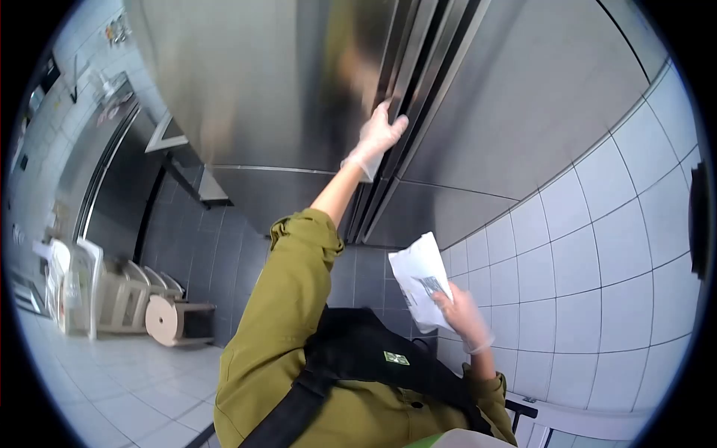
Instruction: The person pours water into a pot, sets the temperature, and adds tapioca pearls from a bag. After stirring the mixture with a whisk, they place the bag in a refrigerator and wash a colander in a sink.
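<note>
My left hand (379,138), in a clear thin glove, reaches up and forward to a tall stainless-steel cabinet door (254,89). Its fingers curl around the vertical door edge (403,63), right where the left door meets the one beside it. At the lower right my right hand (464,319), gloved the same way and slightly blurred, grips a white packet (420,276) by its side. The packet looks flat and creased, with a grey printed patch near my thumb.
A second steel door (523,97) stands on the right, against a white tiled wall (597,261). Dark floor tiles (239,246) run below the doors. To the left are white plastic crates (123,302), a small round-ended stand (164,321) and a steel counter unit (112,172).
</note>
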Available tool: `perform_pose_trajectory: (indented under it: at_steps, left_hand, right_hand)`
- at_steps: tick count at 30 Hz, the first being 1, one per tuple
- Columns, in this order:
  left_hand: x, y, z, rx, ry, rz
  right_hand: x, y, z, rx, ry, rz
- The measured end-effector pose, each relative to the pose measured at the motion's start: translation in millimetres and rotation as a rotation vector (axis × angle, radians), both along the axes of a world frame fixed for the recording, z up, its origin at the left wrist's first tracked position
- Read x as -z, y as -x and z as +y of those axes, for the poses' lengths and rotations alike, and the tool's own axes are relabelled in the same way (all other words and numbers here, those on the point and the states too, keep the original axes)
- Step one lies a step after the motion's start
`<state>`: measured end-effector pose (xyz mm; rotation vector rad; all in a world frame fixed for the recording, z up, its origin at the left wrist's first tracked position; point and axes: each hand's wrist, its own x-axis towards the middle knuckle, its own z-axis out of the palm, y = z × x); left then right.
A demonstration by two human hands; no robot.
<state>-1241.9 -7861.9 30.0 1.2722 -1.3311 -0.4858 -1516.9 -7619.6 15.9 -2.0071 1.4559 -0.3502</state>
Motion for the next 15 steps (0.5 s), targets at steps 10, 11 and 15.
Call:
perform_pose_trajectory:
  at_steps: [10, 11, 15]
  left_hand:
    - [34.9, 14.9, 113.6, -0.17, -0.007, -0.116]
    - [51.8, 10.6, 150.0, -0.214, -0.003, -0.089]
    - [94.1, -16.7, 282.0, -0.983, -0.176, 0.3]
  right_hand:
    - [5.6, -10.2, -177.9, -0.312, -0.06, -0.219]
    - [10.1, -17.9, -193.0, -0.375, -0.05, -0.252]
    - [40.8, -78.1, -243.1, -0.737, 0.051, -0.443]
